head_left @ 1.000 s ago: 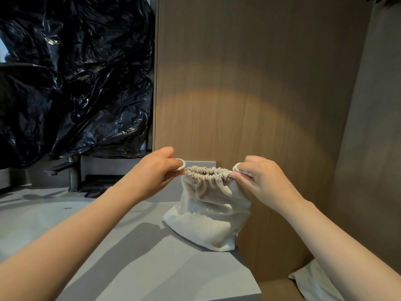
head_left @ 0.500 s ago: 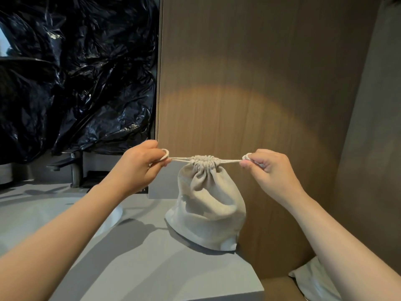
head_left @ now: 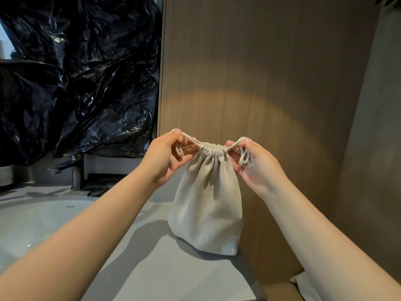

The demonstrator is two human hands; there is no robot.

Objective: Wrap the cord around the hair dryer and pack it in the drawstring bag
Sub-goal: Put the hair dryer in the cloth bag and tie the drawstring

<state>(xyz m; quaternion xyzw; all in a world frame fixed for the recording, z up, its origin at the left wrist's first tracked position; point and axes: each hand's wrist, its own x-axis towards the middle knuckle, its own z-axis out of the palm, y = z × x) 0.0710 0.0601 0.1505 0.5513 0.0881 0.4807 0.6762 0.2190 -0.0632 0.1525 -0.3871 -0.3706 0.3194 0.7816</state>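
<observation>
Your left hand (head_left: 171,155) pinches one loop of the drawstring (head_left: 188,139) between thumb and fingers. Your right hand (head_left: 256,164) pinches the other loop in the same way, and the frayed ends of that loop hang down over your palm. Both loops run straight to the mouth of the drawstring bag (head_left: 208,209), which is gathered fully closed between your two hands. The bag stands upright on the grey countertop (head_left: 173,276), near its right edge and toward the back, just beside the wooden panel (head_left: 260,72).

The hair dryer is not visible. The bag looks filled and keeps its shape, so I judge that the dryer is already inside and the packing is nearly complete. What is left seems small: perhaps to knot the drawstring, then to let go.

The countertop is smooth and flat. A white sink basin (head_left: 32,222) sits in its left part, with a dark faucet (head_left: 76,172) at the back edge. Crumpled black plastic sheeting (head_left: 76,72) covers the wall behind. Beyond the right edge, lower down, lies a white cloth (head_left: 303,283).
</observation>
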